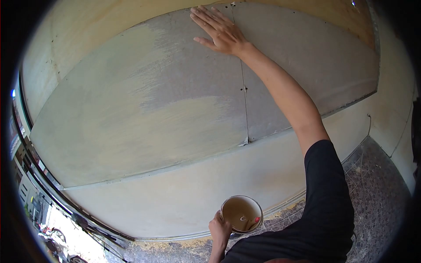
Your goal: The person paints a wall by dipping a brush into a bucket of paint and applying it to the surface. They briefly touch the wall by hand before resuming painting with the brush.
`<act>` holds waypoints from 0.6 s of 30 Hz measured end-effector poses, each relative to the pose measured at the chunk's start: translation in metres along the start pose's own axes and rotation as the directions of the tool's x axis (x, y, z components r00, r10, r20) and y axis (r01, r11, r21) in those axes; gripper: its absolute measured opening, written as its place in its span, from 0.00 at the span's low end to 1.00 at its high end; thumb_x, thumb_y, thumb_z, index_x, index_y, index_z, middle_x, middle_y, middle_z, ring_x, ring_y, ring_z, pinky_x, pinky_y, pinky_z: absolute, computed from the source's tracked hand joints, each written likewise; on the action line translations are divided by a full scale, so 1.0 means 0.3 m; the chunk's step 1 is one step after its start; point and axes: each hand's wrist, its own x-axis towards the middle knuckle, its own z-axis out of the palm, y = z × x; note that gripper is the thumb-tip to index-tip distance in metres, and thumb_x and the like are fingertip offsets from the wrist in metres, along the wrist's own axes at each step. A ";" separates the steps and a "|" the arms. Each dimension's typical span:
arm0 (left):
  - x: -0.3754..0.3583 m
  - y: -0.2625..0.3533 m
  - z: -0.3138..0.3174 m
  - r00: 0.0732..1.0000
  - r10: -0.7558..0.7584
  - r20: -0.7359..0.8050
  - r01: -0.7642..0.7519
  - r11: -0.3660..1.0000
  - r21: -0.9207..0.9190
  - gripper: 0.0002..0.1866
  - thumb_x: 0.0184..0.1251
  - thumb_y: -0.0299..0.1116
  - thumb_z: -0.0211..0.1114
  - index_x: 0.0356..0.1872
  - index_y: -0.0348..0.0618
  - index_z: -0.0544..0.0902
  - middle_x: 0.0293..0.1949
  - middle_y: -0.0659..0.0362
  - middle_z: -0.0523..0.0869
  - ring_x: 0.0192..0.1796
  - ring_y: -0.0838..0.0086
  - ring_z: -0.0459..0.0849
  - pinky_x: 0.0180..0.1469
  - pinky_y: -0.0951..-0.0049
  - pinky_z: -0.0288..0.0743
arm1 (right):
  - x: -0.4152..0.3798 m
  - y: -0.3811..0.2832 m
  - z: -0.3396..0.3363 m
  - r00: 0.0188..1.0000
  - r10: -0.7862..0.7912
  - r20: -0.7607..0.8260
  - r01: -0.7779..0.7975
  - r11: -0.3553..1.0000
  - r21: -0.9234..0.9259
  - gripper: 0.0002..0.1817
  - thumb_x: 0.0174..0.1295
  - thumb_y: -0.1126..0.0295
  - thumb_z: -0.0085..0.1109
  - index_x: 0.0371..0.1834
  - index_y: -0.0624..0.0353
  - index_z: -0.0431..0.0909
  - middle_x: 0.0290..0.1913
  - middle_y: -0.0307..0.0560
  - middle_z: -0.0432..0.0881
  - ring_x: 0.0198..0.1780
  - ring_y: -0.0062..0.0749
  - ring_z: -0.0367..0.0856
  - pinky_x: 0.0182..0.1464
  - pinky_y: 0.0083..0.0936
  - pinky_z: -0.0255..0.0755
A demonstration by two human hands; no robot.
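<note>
My right hand [220, 31] is raised at the top of the large panel [302, 65], its fingers stretched out with the thumb apart. It looks flat against or very close to the grey surface and holds nothing visible. Low in front of me, my left hand [220, 227] grips the side of a round pail [258, 206]. Inside the pail is a murky brownish liquid [237, 210], with a small red thing [257, 219] near the right wall that I cannot make out. Pale greenish-cream coating [109, 109] covers the panel's left part, ending in streaky edges against bare grey.
A vertical seam [244, 105] with small dark holes beside it splits the panel. Below runs a cream wall [175, 201], down to a patterned tile floor [368, 184]. At left are a dark frame [79, 208] and a bright outdoor area with a motorbike [55, 243].
</note>
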 end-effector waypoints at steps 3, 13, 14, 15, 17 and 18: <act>-0.002 -0.029 0.017 0.999 0.036 -0.040 -0.036 0.999 0.007 0.15 0.67 0.32 0.65 0.50 0.37 0.88 0.32 0.37 0.89 0.39 0.38 0.90 0.41 0.47 0.82 | -0.018 -0.025 -0.027 0.976 0.090 -0.199 -0.094 0.996 -0.006 0.43 0.81 0.36 0.38 0.85 0.61 0.59 0.88 0.52 0.55 0.89 0.41 0.49 0.88 0.49 0.47; -0.018 0.022 -0.025 1.000 -0.022 -0.011 0.022 0.999 -0.040 0.12 0.66 0.32 0.65 0.47 0.38 0.87 0.33 0.37 0.89 0.41 0.38 0.90 0.42 0.48 0.82 | -0.062 -0.143 0.013 0.995 0.077 -0.068 -0.074 0.996 0.040 0.45 0.82 0.36 0.37 0.86 0.65 0.54 0.89 0.58 0.50 0.89 0.49 0.44 0.89 0.49 0.36; -0.022 0.022 -0.029 0.999 -0.032 -0.006 0.031 0.999 -0.022 0.14 0.66 0.33 0.65 0.48 0.37 0.88 0.33 0.37 0.90 0.41 0.40 0.91 0.43 0.50 0.83 | -0.068 -0.109 0.015 0.882 0.413 -0.227 -0.411 0.910 0.059 0.45 0.82 0.36 0.36 0.87 0.64 0.53 0.89 0.58 0.50 0.89 0.50 0.45 0.90 0.47 0.35; -0.026 0.021 -0.031 0.999 -0.041 -0.002 0.041 0.999 -0.006 0.16 0.66 0.35 0.66 0.49 0.36 0.89 0.34 0.38 0.90 0.41 0.42 0.92 0.44 0.52 0.84 | -0.084 -0.095 0.030 0.883 0.412 -0.224 -0.409 0.910 0.060 0.45 0.82 0.36 0.36 0.87 0.64 0.53 0.89 0.58 0.50 0.89 0.50 0.45 0.90 0.47 0.35; -0.021 0.018 -0.024 0.999 -0.050 0.008 0.050 0.999 -0.014 0.16 0.66 0.35 0.66 0.48 0.36 0.89 0.34 0.38 0.90 0.40 0.42 0.92 0.44 0.52 0.84 | -0.129 -0.076 0.075 0.894 0.426 -0.138 -0.447 0.866 -0.223 0.44 0.82 0.36 0.37 0.88 0.60 0.51 0.89 0.55 0.50 0.90 0.46 0.45 0.90 0.45 0.38; -0.027 0.009 -0.032 0.998 -0.058 0.028 0.059 0.998 -0.009 0.16 0.66 0.35 0.66 0.48 0.36 0.89 0.34 0.38 0.90 0.40 0.42 0.92 0.44 0.53 0.84 | -0.153 -0.114 0.071 0.993 0.087 0.083 -0.091 0.995 0.046 0.46 0.81 0.33 0.36 0.88 0.57 0.50 0.90 0.50 0.49 0.90 0.41 0.43 0.90 0.45 0.38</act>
